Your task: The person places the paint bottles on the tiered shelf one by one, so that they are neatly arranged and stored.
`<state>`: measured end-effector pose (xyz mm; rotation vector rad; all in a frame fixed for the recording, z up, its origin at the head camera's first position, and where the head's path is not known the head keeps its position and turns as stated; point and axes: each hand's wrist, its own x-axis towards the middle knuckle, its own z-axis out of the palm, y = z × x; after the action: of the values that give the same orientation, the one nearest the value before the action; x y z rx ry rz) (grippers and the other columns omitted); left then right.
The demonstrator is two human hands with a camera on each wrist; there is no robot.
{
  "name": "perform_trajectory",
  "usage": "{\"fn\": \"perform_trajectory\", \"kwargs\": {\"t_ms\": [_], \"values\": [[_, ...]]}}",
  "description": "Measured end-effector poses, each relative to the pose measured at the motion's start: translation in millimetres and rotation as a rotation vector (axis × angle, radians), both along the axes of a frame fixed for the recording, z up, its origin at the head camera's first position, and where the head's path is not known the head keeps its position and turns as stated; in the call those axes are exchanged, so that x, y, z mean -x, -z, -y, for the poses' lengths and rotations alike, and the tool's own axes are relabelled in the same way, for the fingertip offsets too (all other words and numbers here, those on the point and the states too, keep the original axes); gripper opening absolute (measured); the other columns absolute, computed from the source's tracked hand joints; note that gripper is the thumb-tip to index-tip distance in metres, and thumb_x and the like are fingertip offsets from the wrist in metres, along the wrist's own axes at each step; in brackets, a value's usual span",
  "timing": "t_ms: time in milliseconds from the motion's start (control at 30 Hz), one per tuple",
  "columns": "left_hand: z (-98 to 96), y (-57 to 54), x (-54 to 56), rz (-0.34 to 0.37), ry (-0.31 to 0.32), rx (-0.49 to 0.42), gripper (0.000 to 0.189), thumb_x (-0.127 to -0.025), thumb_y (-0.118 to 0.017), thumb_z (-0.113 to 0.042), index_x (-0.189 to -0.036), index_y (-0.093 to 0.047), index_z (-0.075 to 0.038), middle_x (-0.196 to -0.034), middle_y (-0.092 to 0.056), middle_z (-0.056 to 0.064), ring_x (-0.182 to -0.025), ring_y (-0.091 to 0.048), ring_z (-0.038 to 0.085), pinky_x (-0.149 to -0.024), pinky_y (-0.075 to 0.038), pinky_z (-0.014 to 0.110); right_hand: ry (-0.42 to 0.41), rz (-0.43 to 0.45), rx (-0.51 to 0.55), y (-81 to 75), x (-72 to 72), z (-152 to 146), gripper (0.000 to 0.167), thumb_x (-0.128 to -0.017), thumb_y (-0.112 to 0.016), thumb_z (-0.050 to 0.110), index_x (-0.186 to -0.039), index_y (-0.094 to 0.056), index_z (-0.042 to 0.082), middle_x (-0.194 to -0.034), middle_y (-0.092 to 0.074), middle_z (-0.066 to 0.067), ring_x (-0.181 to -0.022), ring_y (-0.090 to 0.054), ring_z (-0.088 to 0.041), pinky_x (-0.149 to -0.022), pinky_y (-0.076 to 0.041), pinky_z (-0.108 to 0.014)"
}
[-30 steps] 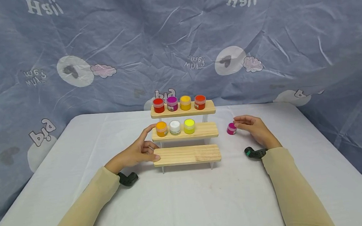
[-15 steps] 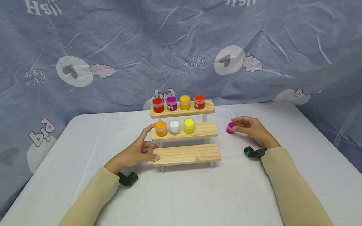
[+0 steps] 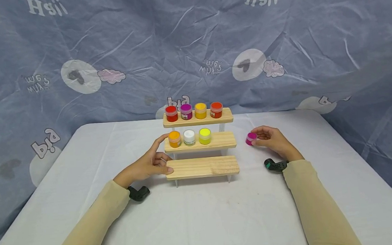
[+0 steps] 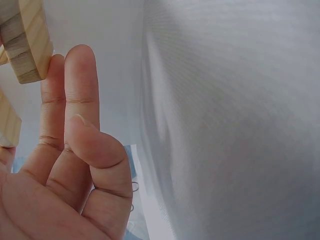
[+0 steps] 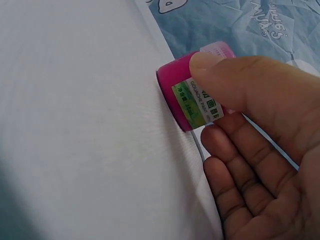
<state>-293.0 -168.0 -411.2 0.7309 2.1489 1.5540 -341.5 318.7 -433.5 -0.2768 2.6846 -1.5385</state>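
A three-tier wooden display stand (image 3: 221, 167) stands mid-table. My left hand (image 3: 148, 165) holds its left end, the thumb on the lowest board and the index finger at the middle one. In the left wrist view, fingers (image 4: 81, 80) reach beside a board end (image 4: 31, 45), and one is bent. To the right of the stand, my right hand (image 3: 275, 141) pinches a magenta gouache paint jar (image 3: 251, 139). The right wrist view shows the thumb on the tilted jar (image 5: 180, 77), label visible; its lower rim is at the white cloth, contact unclear.
Red (image 3: 172, 114), purple (image 3: 186, 112), yellow (image 3: 200, 111) and orange-red (image 3: 216, 110) jars line the top board. An orange jar (image 3: 174, 139), white jar (image 3: 189, 138) and lemon-yellow jar (image 3: 204, 136) stand on the middle board. A patterned blue cloth (image 3: 190, 60) hangs behind the table.
My right hand's fingers have closed in on the magenta paint jar, which has barely shifted. The left hand and the stand have stayed where they were.
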Motion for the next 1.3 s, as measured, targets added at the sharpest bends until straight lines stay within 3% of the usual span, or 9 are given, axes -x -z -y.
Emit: {"fn": "perform_trajectory", "kwargs": {"t_ms": [133,300,567,767,900,1300], "values": [[0.2,-0.1,-0.3,0.0,0.0,-0.005,0.114,-0.095,-0.08,-0.003,-0.173,0.001,-0.023,-0.118,-0.07,0.02,-0.09,-0.065,0.023,-0.08,-0.051,0.029,0.018,-0.006,-0.002,0.7,0.2,1.3,0.048,-0.096,-0.083,0.015,-0.135,-0.063,-0.005,-0.125,-0.069,-0.009,-0.107,-0.061,-0.015,-0.088,-0.051,-0.015],[-0.5,-0.1,0.0,0.004,0.006,-0.007,0.114,-0.096,-0.08,-0.003,-0.173,0.001,-0.024,-0.117,-0.07,0.019,-0.09,-0.065,0.023,-0.081,-0.052,0.029,0.038,-0.002,0.02,1.0,0.5,2.0,0.046,-0.095,-0.084,0.011,-0.131,-0.06,-0.007,-0.119,-0.067,-0.007,-0.101,-0.061,-0.011,-0.087,-0.051,-0.015],[-1.0,-1.3,0.0,0.0,0.002,0.004,0.114,-0.096,-0.081,-0.005,-0.173,0.0,-0.024,-0.117,-0.07,0.02,-0.091,-0.066,0.025,-0.083,-0.053,0.031,0.024,0.035,0.166,-2.7,0.1,-0.2,0.043,-0.096,-0.082,0.009,-0.129,-0.058,-0.003,-0.104,-0.071,0.01,-0.097,-0.064,-0.007,-0.088,-0.051,-0.018],[0.0,-1.2,-1.1,0.001,0.0,0.001,0.113,-0.097,-0.08,-0.005,-0.174,0.001,-0.024,-0.117,-0.07,0.019,-0.091,-0.067,0.026,-0.086,-0.053,0.033,-0.029,0.093,0.214,-14.6,-4.4,0.5,0.041,-0.102,-0.077,0.016,-0.132,-0.055,-0.003,-0.11,-0.072,0.004,-0.103,-0.069,-0.009,-0.094,-0.052,-0.02],[-0.2,-1.3,-1.4,0.0,0.002,-0.001,0.113,-0.097,-0.08,-0.004,-0.174,0.0,-0.024,-0.116,-0.071,0.018,-0.09,-0.067,0.025,-0.086,-0.052,0.033,-0.065,0.105,0.244,-27.0,-6.9,3.0,0.038,-0.104,-0.073,0.012,-0.133,-0.054,-0.003,-0.115,-0.07,0.002,-0.104,-0.069,-0.01,-0.094,-0.056,-0.024],[-0.3,-2.2,-1.8,-0.005,0.0,0.003,0.113,-0.096,-0.08,-0.003,-0.174,0.0,-0.024,-0.117,-0.07,0.02,-0.09,-0.066,0.024,-0.083,-0.053,0.03,-0.205,0.009,0.256,-58.3,-14.1,23.5,0.027,-0.103,-0.068,0.0,-0.128,-0.058,-0.001,-0.111,-0.073,0.004,-0.103,-0.069,-0.012,-0.095,-0.056,-0.023]]}}
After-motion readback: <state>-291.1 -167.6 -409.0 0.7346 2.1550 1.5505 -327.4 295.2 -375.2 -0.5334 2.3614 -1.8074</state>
